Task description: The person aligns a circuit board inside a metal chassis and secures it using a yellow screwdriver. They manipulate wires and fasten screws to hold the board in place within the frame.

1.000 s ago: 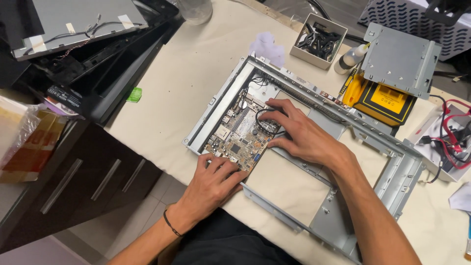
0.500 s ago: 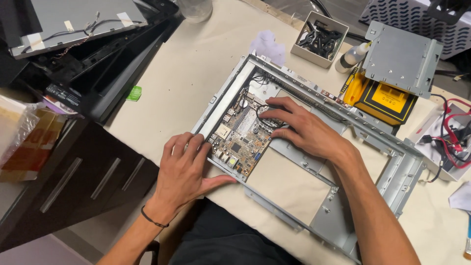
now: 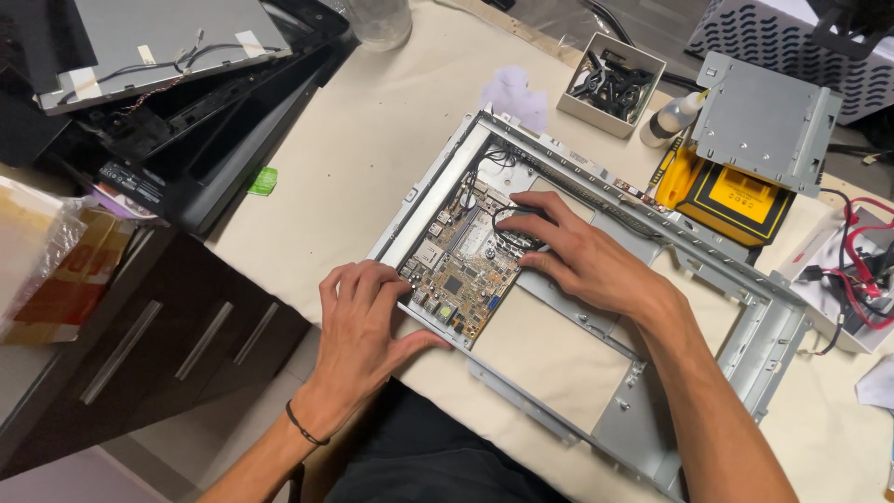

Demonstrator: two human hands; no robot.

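Circuit board (image 3: 463,267), seated in the near-left corner of the metal frame (image 3: 745,354) by the surface's (image 3: 391,121) near edge. Left hand (image 3: 365,321) lies flat, fingers spread on its edge; right hand (image 3: 582,261) presses loosely, gripping nothing. The board is probably light, stiff, fragile; hold by edges.

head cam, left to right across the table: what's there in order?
Clear plastic bag of packets → small green tag → left hand → tan circuit board → right hand → yellow-and-black flat box → red and black wires.
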